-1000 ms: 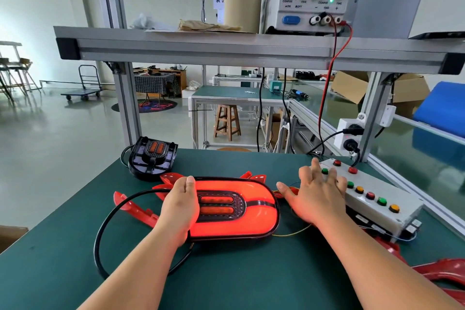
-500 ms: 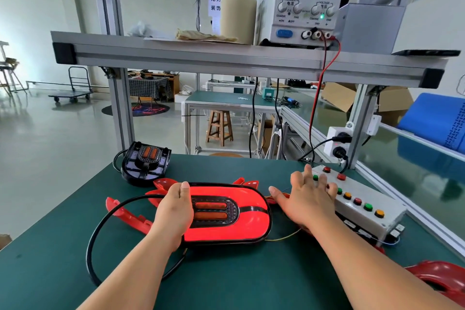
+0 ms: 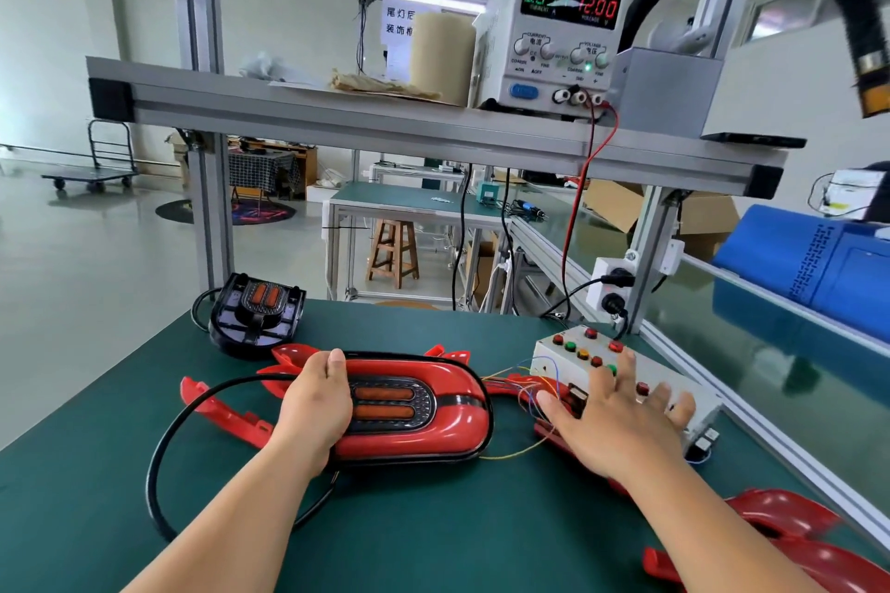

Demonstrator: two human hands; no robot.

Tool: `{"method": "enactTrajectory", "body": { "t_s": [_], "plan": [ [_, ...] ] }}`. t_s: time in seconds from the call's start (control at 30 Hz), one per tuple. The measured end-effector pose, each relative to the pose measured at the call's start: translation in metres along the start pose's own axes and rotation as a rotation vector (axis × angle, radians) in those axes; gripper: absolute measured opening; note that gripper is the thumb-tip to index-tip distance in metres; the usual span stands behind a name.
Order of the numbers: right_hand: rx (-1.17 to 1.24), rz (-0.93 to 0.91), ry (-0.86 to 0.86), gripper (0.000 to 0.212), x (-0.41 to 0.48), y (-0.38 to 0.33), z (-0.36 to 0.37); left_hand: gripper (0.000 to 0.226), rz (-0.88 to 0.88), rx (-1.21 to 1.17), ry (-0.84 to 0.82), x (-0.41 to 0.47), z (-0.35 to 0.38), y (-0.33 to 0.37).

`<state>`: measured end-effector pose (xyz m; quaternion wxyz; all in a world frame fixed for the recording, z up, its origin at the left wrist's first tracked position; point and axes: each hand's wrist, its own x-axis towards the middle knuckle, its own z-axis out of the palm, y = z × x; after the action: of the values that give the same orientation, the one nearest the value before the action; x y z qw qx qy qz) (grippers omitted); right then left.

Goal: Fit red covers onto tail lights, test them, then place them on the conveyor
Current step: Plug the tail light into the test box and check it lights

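Tail light, its red cover fitted and the lamp dark, lies flat near the middle of the green table, a black cable looping out from its left end. The left hand grips that end, thumb on top and fingers curled over the edge, probably to keep the lamp from sliding during the test. The right hand is spread flat, fingers straight, over the white button box just right of the lamp. It holds nothing and seems placed to work the coloured buttons. Thin coloured wires run between box and lamp.

Which button the fingers touch is hidden under the palm. The power supply on the shelf shows 12.00 volts; its green digits are blurred. An uncovered black tail light waits at the table's far left. Spare red covers lie partly hidden beneath the lamp, others cut off at lower right. The glossy green belt at right is likely the conveyor.
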<state>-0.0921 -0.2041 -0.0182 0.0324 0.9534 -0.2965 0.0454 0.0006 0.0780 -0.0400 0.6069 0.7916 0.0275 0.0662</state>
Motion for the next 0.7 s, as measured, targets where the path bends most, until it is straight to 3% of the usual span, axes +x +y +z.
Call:
{"method": "enactTrajectory", "body": {
  "t_s": [0.2, 0.7],
  "plan": [
    [-0.107, -0.030, 0.032, 0.102, -0.003, 0.001, 0.007, 0.030, 0.014, 0.094, 0.055, 0.005, 0.002, -0.002],
    [-0.073, -0.012, 0.032, 0.103, -0.002, 0.003, 0.010, 0.034, 0.004, 0.070, 0.042, 0.002, 0.000, 0.000]
  ]
}}
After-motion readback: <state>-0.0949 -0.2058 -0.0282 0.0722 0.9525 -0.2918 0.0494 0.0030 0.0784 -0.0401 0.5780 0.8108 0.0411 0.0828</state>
